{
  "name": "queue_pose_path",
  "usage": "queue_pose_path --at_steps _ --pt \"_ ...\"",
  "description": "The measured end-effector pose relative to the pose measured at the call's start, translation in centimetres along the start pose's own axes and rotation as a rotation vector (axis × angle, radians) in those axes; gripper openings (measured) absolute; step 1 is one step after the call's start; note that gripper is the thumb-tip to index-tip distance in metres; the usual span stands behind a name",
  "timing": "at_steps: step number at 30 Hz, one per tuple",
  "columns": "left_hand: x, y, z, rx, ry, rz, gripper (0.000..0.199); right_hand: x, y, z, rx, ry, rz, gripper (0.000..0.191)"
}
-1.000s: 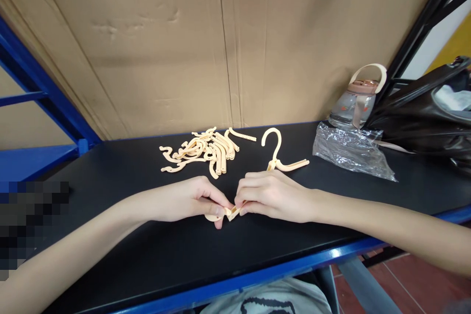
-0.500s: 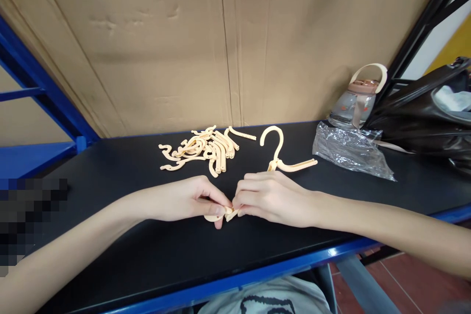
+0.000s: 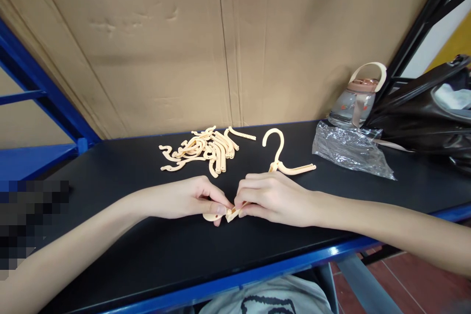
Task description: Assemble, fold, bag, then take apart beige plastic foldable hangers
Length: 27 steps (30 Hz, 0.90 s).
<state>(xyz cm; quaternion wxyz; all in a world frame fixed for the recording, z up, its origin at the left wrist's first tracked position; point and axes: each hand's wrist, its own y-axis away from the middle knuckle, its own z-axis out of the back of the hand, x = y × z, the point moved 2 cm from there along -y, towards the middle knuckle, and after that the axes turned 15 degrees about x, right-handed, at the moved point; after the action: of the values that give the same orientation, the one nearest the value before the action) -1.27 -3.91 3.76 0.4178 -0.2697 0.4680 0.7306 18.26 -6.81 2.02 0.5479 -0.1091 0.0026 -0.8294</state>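
Near the table's front edge, my left hand (image 3: 206,198) pinches a cream plastic piece (image 3: 212,217) with a small hole in it. My right hand (image 3: 267,198) grips a second cream piece (image 3: 232,214), an arm-like part whose end meets the first piece between my fingertips. Just beyond my right hand lies a cream hanger (image 3: 281,157) with a hook and one arm showing; its lower left part is hidden behind the hand. A pile of loose cream hanger parts (image 3: 200,149), hooks and curved arms, lies behind my left hand.
On the right lie a crumpled clear plastic bag (image 3: 351,149), a clear bottle with a handle (image 3: 353,103) and a black bag (image 3: 415,122). Cardboard (image 3: 158,49) stands behind the black table (image 3: 121,260), with blue frame posts at the left.
The piece in my right hand shows more of its length and is tilted a little differently. The hanger beyond the hand has shifted slightly. Both hands keep their hold.
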Motion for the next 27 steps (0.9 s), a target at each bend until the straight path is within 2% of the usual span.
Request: queue_pose_path --at_steps 15,27 --pt "-0.37 -0.01 0.17 0.064 0.030 -0.015 0.028 -0.02 -0.14 0.40 0.004 -0.155 -0.001 0.009" --pt "0.12 0.17 0.24 0.136 0.082 0.002 0.032 -0.15 0.10 0.46 0.023 -0.149 -0.024 0.007"
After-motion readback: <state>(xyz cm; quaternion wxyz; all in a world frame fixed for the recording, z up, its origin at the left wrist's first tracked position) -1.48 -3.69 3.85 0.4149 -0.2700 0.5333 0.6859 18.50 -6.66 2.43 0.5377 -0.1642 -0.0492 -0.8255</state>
